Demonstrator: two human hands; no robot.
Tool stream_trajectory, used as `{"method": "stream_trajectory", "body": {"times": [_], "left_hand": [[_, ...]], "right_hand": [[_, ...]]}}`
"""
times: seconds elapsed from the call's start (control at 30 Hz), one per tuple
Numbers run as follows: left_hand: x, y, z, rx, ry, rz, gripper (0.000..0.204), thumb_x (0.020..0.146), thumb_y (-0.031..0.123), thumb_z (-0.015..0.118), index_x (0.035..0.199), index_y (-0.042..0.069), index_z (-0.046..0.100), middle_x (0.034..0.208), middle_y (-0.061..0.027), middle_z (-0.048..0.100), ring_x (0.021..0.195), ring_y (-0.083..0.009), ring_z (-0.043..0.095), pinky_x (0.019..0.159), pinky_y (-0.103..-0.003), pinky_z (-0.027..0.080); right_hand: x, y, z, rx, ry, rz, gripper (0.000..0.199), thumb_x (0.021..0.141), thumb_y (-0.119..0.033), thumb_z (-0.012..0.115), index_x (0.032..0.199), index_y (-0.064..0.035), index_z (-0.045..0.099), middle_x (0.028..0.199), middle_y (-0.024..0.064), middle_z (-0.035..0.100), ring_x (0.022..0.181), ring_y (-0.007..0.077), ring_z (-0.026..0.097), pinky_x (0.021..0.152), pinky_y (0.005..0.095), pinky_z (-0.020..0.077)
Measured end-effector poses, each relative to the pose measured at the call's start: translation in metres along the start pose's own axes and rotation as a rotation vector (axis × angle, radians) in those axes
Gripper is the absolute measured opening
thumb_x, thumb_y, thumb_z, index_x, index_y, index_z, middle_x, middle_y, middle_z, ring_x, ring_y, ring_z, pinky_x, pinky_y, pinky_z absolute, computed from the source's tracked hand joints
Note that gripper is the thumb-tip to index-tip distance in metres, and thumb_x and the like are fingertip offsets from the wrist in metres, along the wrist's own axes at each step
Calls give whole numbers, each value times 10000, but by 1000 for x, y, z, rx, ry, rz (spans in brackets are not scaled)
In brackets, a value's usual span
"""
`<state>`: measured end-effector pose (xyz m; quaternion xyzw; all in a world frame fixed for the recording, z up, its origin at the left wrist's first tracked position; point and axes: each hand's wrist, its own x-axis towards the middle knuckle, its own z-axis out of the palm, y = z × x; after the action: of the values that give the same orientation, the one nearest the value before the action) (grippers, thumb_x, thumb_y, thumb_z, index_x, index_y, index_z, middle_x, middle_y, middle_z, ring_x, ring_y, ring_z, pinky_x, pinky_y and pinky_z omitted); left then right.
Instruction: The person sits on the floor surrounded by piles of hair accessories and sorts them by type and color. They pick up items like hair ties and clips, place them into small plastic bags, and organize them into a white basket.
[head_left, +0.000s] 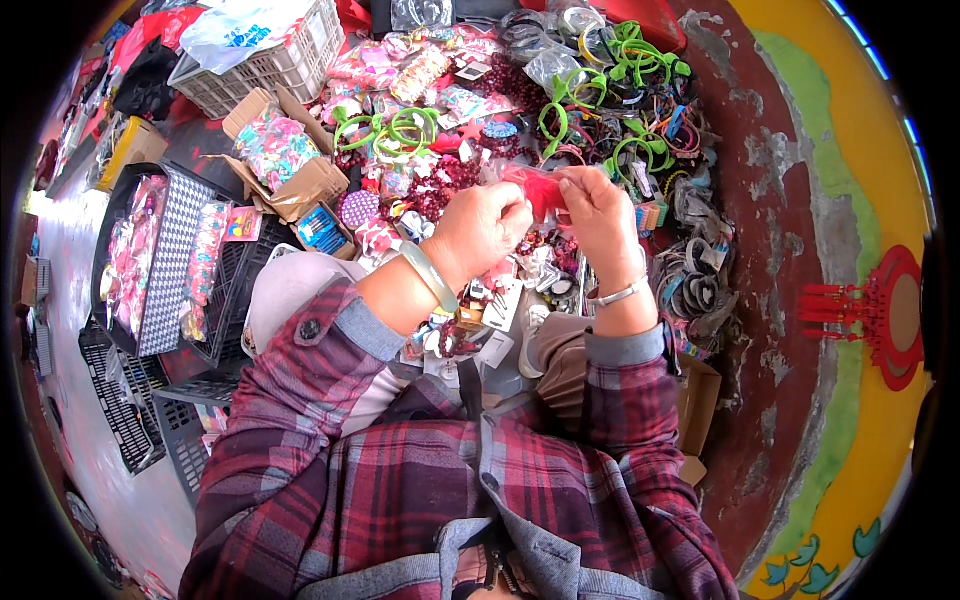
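Observation:
Between my two hands, above a pile of small accessories, is a clear plastic bag with something red inside (pixel 537 189). My left hand (pixel 482 228) is closed with its fingers curled at the bag's left side. On the other side, my right hand (pixel 601 215) pinches the bag's edge between thumb and fingers. What exactly the red contents are I cannot make out. Beyond my hands lie strings of dark red beads (pixel 440 190) and bright green headbands (pixel 408 132). Below them are several small carded and bagged items (pixel 505 300).
At the left stand an open cardboard box (pixel 300 190) of colourful packets, a houndstooth-patterned bin (pixel 172 255) and black plastic crates (pixel 118 400). A grey basket (pixel 255 70) sits at the far left. Along the right runs a painted wall (pixel 760 250) with peeling patches.

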<state>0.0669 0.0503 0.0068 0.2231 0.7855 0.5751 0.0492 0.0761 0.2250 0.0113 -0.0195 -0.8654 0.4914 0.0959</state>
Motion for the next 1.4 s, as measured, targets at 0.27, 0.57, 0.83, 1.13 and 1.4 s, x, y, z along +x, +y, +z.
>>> {"method": "stream_trajectory", "body": {"times": [0.27, 0.57, 0.83, 1.13, 1.4], "left_hand": [[2, 3, -7, 16, -183, 99, 182, 856, 165, 563, 757, 12, 566, 580, -56, 516, 537, -92, 468, 497, -277, 391], [19, 4, -42, 354, -124, 537, 526, 723, 130, 701, 1192, 56, 475, 1110, -101, 554, 1016, -165, 536, 875, -310, 431], [14, -4, -23, -447, -600, -214, 634, 772, 49, 654, 1313, 28, 324, 1098, -103, 582, 971, -148, 567, 861, -298, 450], [16, 1, -24, -1033, -162, -398, 286, 798, 55, 624, 1073, 7, 560, 983, -66, 629, 865, -146, 612, 802, -277, 485], [14, 4, -23, -964, -46, -327, 241, 819, 75, 606, 1048, 20, 555, 985, -55, 615, 912, -132, 581, 836, -281, 459]], "right_hand": [[-7, -33, -10, -340, 8, -246, 123, 838, -147, 539, 912, -73, 604, 753, 184, 606, 703, 349, 599, 592, 382, 474], [-11, -38, -30, -174, -247, -334, 118, 826, -54, 517, 898, -29, 608, 817, 163, 607, 742, 313, 603, 645, 339, 474], [-8, -35, -34, -75, -306, -380, 167, 860, -122, 538, 976, -27, 613, 942, 108, 611, 895, 231, 577, 778, 296, 450], [-9, -28, -13, 666, -184, 345, 502, 799, -313, 664, 1151, 13, 514, 1002, 73, 618, 887, 121, 577, 740, 239, 442], [-9, -29, 10, 828, -125, 386, 180, 833, -99, 614, 970, 16, 634, 873, 52, 652, 739, 88, 595, 667, 203, 461]]}}
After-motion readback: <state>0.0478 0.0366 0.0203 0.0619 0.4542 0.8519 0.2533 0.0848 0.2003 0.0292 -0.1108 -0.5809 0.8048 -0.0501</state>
